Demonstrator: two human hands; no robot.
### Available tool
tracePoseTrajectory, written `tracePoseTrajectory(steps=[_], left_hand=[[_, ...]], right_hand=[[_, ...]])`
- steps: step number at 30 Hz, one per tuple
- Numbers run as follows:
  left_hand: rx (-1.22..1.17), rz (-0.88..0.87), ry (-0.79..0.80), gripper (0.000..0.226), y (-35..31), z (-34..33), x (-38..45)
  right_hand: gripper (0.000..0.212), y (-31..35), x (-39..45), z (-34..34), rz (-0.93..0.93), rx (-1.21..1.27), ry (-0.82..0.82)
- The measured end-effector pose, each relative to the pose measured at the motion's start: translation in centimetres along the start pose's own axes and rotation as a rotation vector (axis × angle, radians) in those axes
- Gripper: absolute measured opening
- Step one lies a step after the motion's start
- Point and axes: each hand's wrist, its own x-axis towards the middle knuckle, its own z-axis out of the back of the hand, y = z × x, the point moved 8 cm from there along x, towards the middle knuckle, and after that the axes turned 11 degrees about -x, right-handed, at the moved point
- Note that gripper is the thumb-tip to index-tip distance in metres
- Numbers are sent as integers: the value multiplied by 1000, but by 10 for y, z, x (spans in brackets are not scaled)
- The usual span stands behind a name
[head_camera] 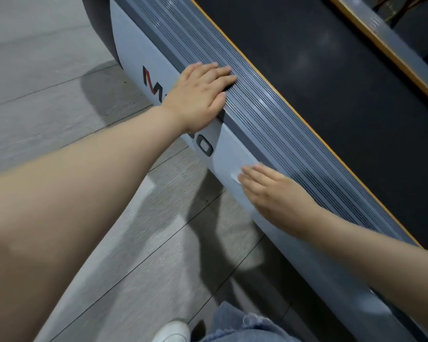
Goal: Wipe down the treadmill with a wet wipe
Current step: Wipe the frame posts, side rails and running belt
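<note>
On the side rail, toward 11 o'clock: your left hand (200,93), fingers spread flat on the treadmill (269,134).
Lower panel, toward 5 o'clock: your right hand (272,193), fingers straight, pressing the wet wipe (235,176).

Bare forearms (89,193), frayed blue jeans (242,327), white shoe (172,332)
</note>
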Motion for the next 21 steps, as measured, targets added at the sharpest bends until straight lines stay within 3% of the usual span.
tracePoseTrajectory(steps=[2, 5, 8, 12, 16, 18, 21], left_hand=[[22, -12, -2, 57, 0, 0, -2], [28, -36, 18, 56, 2, 1, -2], [33, -55, 71, 57, 3, 4, -2], [68, -103, 138, 58, 7, 11, -4], [102, -160, 180, 54, 15, 23, 10], [134, -68, 128, 57, 41, 35, 26], [139, 79, 88, 59, 86, 54, 35]], right_hand=[[48, -14, 49, 12, -81, -29, -87], [52, -29, 79, 19, -204, -43, -75], [44, -15, 31, 13, -168, -11, -62], [64, -5, -22, 10, -62, 1, 81], [53, -20, 66, 6, -45, -133, -28], [56, -35, 137, 22, -96, -197, -97], [47, -33, 181, 28, -103, -234, 6]])
